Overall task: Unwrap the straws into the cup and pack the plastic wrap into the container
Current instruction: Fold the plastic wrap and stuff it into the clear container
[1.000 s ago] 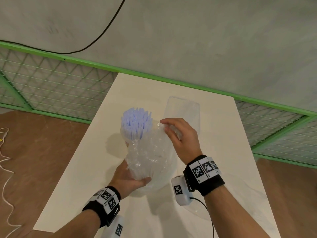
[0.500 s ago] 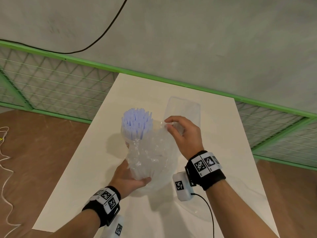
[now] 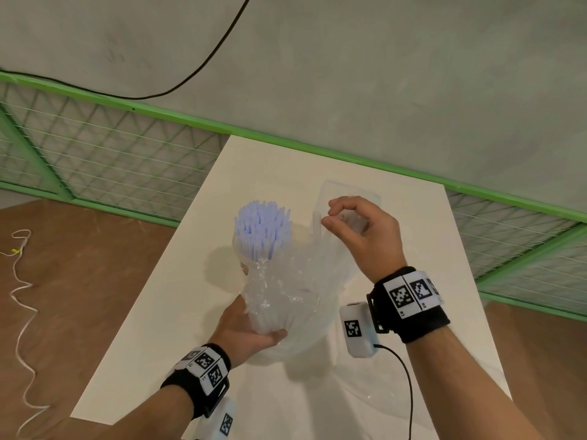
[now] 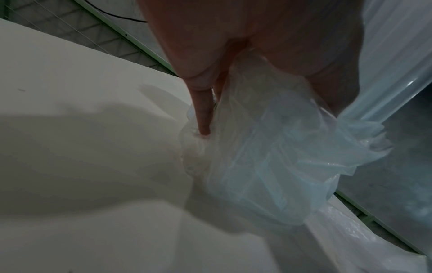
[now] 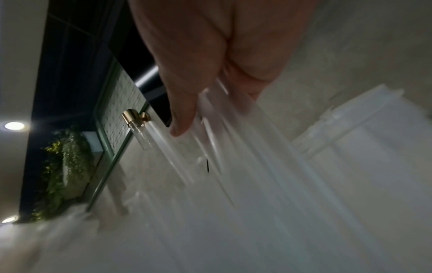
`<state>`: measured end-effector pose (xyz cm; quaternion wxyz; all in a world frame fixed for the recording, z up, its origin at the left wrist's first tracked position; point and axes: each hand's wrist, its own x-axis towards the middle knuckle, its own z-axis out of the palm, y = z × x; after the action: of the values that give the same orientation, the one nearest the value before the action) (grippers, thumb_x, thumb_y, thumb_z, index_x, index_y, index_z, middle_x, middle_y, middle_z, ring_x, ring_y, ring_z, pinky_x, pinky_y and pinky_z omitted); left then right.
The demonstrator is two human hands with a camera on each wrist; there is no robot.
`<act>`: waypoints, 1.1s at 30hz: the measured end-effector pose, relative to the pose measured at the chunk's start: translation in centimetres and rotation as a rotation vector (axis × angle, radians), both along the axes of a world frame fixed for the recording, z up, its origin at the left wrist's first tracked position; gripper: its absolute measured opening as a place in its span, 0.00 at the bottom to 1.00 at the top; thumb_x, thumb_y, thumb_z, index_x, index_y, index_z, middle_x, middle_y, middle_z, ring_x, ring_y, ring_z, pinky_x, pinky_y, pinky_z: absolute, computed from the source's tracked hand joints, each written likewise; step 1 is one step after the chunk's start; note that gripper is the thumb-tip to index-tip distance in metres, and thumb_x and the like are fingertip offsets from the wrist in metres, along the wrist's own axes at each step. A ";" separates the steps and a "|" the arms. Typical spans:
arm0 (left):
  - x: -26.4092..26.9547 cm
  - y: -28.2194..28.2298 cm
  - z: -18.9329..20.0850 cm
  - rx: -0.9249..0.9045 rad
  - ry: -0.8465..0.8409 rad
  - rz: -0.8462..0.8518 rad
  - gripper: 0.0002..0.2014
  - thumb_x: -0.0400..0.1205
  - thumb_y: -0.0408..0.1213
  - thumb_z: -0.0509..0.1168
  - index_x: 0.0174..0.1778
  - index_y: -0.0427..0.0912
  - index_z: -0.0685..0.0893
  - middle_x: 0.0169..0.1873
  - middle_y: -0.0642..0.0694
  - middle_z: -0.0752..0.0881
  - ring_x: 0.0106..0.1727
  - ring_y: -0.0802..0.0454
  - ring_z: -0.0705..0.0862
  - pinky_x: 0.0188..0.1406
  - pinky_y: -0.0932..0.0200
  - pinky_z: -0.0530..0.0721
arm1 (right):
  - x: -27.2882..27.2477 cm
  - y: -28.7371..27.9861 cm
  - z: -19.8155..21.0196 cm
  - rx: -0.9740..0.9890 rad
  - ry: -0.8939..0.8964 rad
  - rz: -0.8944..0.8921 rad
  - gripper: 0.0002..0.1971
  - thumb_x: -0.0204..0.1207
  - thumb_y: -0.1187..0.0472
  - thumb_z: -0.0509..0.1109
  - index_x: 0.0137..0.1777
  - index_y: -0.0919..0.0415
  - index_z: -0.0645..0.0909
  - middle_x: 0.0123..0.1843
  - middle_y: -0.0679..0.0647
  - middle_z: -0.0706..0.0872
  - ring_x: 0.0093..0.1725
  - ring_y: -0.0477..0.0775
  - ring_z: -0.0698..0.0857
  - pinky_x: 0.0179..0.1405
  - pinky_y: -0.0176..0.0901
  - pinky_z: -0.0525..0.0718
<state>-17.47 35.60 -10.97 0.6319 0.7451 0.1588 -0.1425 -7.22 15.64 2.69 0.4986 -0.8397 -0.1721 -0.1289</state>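
A bundle of pale blue straws [image 3: 262, 228] stands upright in a cup that the crumpled clear plastic wrap [image 3: 282, 293] mostly hides. My left hand [image 3: 244, 331] grips the bunched lower part of the wrap [image 4: 268, 166] from below. My right hand [image 3: 365, 233] pinches the wrap's upper edge [image 5: 210, 118] between thumb and fingers and holds it stretched up and to the right. A clear rectangular container [image 3: 349, 198] sits on the white table [image 3: 397, 392] right behind the right hand; its white rim [image 5: 346, 118] shows in the right wrist view.
A green-framed wire fence [image 3: 111, 147] runs along the table's far and left sides before a grey wall. A black cable [image 3: 403, 369] trails from my right wrist device over the table. A white cord [image 3: 19, 290] lies on the brown floor at left.
My right hand has lifted and moved right toward the container, pulling the wrap's top edge taut and away from the straws. The left hand has kept its hold low on the wrap.
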 end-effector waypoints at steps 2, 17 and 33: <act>-0.1 0.0 0.0 -0.017 -0.003 0.004 0.35 0.61 0.32 0.85 0.64 0.40 0.80 0.47 0.56 0.90 0.42 0.76 0.86 0.38 0.86 0.76 | -0.3 0.1 0.2 -0.022 0.045 0.036 0.04 0.78 0.61 0.75 0.51 0.53 0.86 0.52 0.41 0.90 0.56 0.40 0.86 0.57 0.31 0.79; 0.0 -0.3 0.4 0.035 -0.004 0.014 0.34 0.62 0.33 0.85 0.63 0.38 0.80 0.42 0.62 0.86 0.39 0.85 0.81 0.37 0.90 0.71 | -2.4 1.2 0.3 0.113 0.015 0.198 0.10 0.82 0.62 0.70 0.61 0.51 0.83 0.44 0.54 0.83 0.48 0.58 0.85 0.56 0.57 0.84; -0.1 -0.2 0.7 0.028 -0.026 0.017 0.35 0.60 0.32 0.86 0.63 0.37 0.81 0.46 0.58 0.88 0.41 0.81 0.83 0.37 0.87 0.75 | -1.4 0.6 -1.4 -0.073 -0.131 -0.065 0.06 0.77 0.66 0.75 0.51 0.56 0.84 0.47 0.45 0.86 0.50 0.39 0.83 0.55 0.31 0.78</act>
<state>-17.54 35.37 -10.30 0.6248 0.7541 0.1590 -0.1253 -8.60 16.26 1.26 0.4507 -0.8523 -0.1816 -0.1934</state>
